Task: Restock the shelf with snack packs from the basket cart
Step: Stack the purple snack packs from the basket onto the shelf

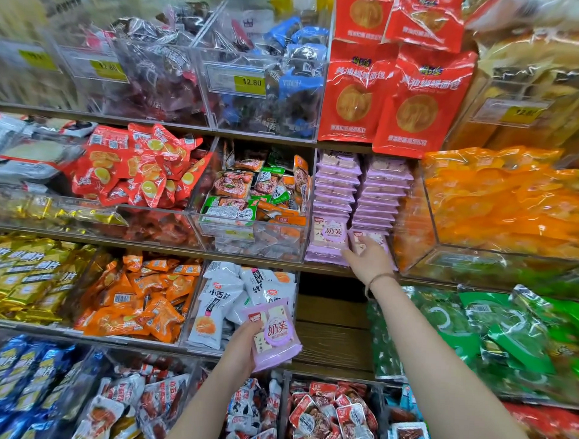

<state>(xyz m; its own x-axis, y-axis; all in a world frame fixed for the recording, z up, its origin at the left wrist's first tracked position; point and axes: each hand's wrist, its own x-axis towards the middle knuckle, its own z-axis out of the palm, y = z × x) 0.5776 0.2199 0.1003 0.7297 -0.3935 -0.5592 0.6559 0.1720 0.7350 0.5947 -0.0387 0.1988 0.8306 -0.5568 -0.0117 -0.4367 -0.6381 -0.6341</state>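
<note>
Stocking: our right hand [370, 260], fingers straight, presses a front pack [363, 236] against the purple stacks [381, 189] at three o'clock; left hand [244, 346] grips the spare pack [276, 330] at six. Next we lift it there.

Bright, even light; glare on wrappers, edges blurred and warped.

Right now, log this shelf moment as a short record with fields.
left hand: grips one lilac pack, held lower than the stacks
right hand: at the front pack of the right lilac stack; grip unclear
left lilac stack: right beside the right one, on the same shelf
shelf gap: bare wood on the shelf below the stacks
</note>
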